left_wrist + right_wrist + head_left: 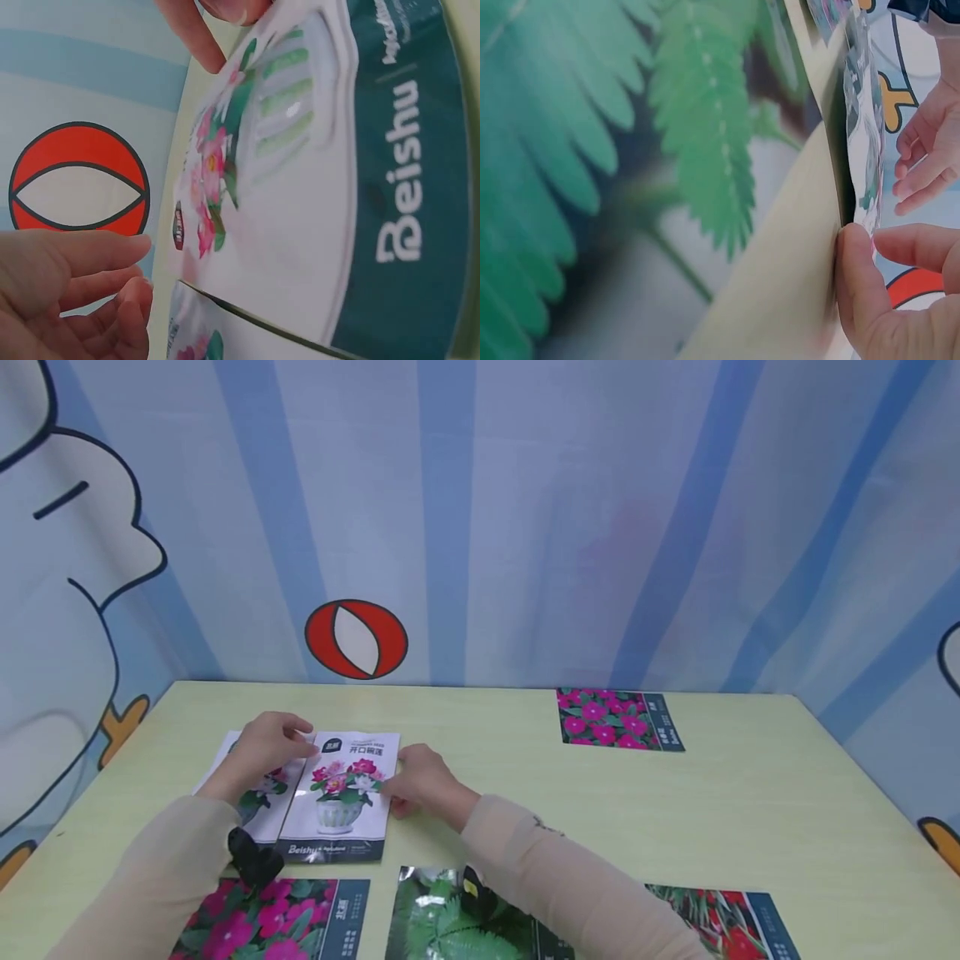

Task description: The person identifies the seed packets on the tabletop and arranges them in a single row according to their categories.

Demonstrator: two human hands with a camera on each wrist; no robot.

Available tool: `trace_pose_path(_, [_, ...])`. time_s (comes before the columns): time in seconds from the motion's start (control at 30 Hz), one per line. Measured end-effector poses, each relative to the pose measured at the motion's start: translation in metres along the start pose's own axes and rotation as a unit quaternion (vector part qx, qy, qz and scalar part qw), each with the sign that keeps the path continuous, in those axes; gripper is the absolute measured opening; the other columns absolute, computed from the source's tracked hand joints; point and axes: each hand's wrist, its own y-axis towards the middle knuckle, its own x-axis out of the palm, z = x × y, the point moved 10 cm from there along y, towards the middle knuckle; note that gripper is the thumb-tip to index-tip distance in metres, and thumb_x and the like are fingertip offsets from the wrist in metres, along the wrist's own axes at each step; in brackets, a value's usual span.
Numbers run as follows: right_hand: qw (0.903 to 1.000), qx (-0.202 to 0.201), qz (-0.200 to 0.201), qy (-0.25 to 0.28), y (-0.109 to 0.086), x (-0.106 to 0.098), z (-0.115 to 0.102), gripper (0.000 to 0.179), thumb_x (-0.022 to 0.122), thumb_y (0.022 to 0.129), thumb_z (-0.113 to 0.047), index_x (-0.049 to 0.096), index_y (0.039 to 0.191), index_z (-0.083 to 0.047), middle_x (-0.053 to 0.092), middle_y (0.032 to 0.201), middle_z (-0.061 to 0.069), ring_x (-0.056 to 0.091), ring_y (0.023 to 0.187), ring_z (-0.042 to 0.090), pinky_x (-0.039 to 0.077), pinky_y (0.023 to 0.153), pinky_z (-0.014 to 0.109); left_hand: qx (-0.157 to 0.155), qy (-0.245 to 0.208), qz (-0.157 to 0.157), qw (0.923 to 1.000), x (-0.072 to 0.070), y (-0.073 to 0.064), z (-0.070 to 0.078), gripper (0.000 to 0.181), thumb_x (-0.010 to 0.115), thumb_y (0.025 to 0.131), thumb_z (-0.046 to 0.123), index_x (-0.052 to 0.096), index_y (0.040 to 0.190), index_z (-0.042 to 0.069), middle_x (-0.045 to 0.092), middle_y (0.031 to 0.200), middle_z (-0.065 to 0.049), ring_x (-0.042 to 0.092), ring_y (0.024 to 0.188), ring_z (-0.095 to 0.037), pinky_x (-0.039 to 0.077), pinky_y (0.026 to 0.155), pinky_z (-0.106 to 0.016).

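A white packet (337, 822) with a potted-flower picture and a dark bottom band lies toward the left of the table. My right hand (429, 783) pinches its right edge; the right wrist view has the thumb (861, 277) at the underside and a finger over the top. Beside it on the left is a similar white packet (266, 802), partly hidden by my left hand (264, 747). That hand hovers by the upper seam between the two packets, its fingers loosely bent with nothing between them in the left wrist view.
Along the near edge lie a magenta-flower packet (262, 918), a green fern packet (442, 922) and a red-flower packet (723, 914). Another magenta-flower packet (607, 718) sits at the back edge. A striped blue curtain (495, 527) stands behind the table.
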Motion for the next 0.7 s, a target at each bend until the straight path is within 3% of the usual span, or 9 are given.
trace_pose_path(0.13, [0.9996,0.011,-0.008,0.024,0.001,-0.005,0.003,0.059,0.066,0.081,0.000,0.042,0.135,0.003,0.058,0.069,0.011,0.056,0.049,0.015,0.051,0.049,0.023,0.005,-0.007,0.004,1.0000,-0.003,0.001,0.006,0.049,0.066,0.086,0.019,0.051,0.126,-0.004,0.054,0.112,-0.025,0.053,0.092,-0.032,0.051,0.079,-0.040])
trace_pose_path(0.27, [0.9980,0.013,-0.016,0.059,0.003,-0.014,0.008,0.045,0.063,0.083,0.000,0.050,0.127,0.003,0.059,0.069,0.010,0.057,0.054,0.016,0.053,0.052,0.024,0.004,-0.026,-0.002,0.9997,0.002,0.003,0.015,0.047,0.064,0.087,0.019,0.051,0.127,-0.003,0.054,0.114,-0.024,0.055,0.094,-0.032,0.051,0.080,-0.040])
trace_pose_path(0.47, [0.9922,0.007,-0.048,0.114,0.005,-0.036,0.024,0.030,0.061,0.084,0.002,0.056,0.114,0.004,0.057,0.073,0.012,0.055,0.057,0.017,0.053,0.052,0.025,0.003,-0.054,-0.019,0.9984,0.017,0.006,0.030,0.047,0.064,0.088,0.020,0.051,0.128,0.000,0.055,0.116,-0.022,0.059,0.093,-0.029,0.052,0.083,-0.037])
trace_pose_path(0.7, [0.9885,0.007,-0.069,0.134,0.004,-0.076,0.041,0.033,0.059,0.088,-0.001,0.054,0.120,0.004,0.058,0.071,0.010,0.056,0.057,0.015,0.053,0.052,0.026,0.021,-0.093,-0.056,0.9939,0.039,0.009,0.048,0.047,0.063,0.089,0.020,0.049,0.130,0.003,0.052,0.123,-0.020,0.057,0.103,-0.030,0.052,0.084,-0.035])
